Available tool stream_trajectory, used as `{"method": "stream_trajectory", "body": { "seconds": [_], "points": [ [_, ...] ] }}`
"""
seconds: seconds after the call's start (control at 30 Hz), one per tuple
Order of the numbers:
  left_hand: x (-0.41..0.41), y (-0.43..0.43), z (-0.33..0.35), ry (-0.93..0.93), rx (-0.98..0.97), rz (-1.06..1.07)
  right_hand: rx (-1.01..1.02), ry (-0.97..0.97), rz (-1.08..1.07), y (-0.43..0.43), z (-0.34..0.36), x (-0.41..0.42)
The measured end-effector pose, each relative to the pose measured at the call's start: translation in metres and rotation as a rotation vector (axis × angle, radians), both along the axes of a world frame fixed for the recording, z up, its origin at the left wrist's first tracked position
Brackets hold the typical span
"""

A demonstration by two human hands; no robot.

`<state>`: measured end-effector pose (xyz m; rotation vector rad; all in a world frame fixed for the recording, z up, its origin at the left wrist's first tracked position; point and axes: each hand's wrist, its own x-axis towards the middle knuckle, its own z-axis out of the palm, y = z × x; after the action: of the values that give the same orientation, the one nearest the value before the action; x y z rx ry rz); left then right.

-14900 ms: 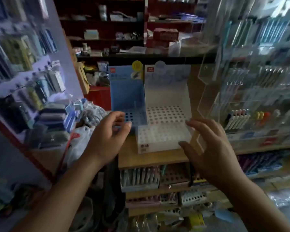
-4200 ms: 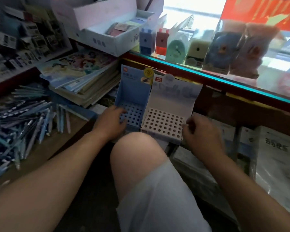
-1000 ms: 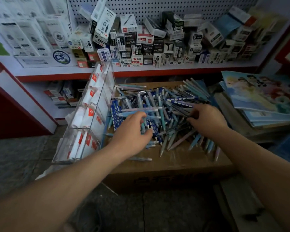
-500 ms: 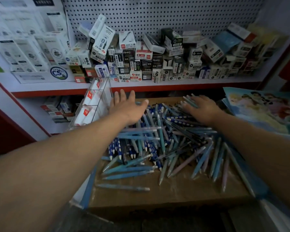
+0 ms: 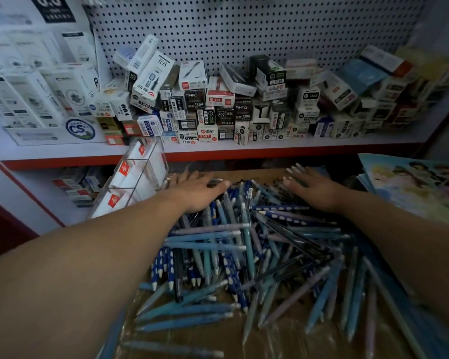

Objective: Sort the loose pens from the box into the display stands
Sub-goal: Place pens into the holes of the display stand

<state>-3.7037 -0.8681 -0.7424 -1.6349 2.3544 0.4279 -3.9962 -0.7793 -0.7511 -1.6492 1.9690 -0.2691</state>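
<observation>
Stationery shop, pegboard wall above a shelf of small cartons. Item: loose pens, heaped in the cardboard box. Left hand and right hand lie flat on the heap's far edge, fingers straight, gripping nothing. Advice: gather one small, same-coloured bunch, tips aligned — not a tangled armful.

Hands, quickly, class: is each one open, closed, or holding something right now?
Left hand: open, fingers straight, on the pens.
Right hand: open, fingers straight, on the pens.
</observation>
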Motion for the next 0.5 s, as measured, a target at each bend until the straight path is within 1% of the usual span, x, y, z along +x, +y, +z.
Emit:
{"method": "stream_trajectory", "body": {
  "seconds": [0.2, 0.5],
  "points": [
    [0.003, 0.002, -0.001, -0.012, -0.031, -0.019, -0.164, -0.03, 0.012, 0.009, 0.006, 0.012],
    [0.009, 0.012, -0.003, 0.01, -0.04, -0.006, -0.176, 0.051, 0.058, 0.024, 0.002, 0.018]
  ]
}}
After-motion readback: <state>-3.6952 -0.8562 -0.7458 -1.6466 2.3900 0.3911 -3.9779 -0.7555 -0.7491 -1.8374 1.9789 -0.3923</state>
